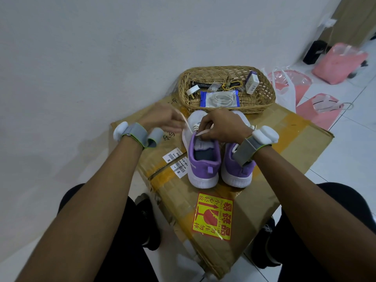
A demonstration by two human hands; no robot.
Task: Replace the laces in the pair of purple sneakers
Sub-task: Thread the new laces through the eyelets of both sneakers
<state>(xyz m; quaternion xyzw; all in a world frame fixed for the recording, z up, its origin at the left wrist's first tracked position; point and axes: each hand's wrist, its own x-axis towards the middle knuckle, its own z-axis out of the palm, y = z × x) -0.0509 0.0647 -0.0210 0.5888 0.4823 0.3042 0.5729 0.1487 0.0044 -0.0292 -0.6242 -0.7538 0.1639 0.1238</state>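
Observation:
Two purple and white sneakers stand side by side, heels toward me, on a cardboard box (284,139). Over the left sneaker (203,161) my right hand (221,125) pinches a pale pink lace (203,132) near the tongue. My left hand (162,121), blurred, holds the other strand of that lace (186,124) and draws it up to the left. My right wrist partly covers the right sneaker (238,174). A packet of white laces (219,99) lies in the wicker basket (264,96) beyond the shoes.
The basket also holds keys, a small white box (252,82) and other small items. A white wall rises to the left. Pink plastic bags (317,110) lie on the tiled floor at right. My knees flank the box's near end.

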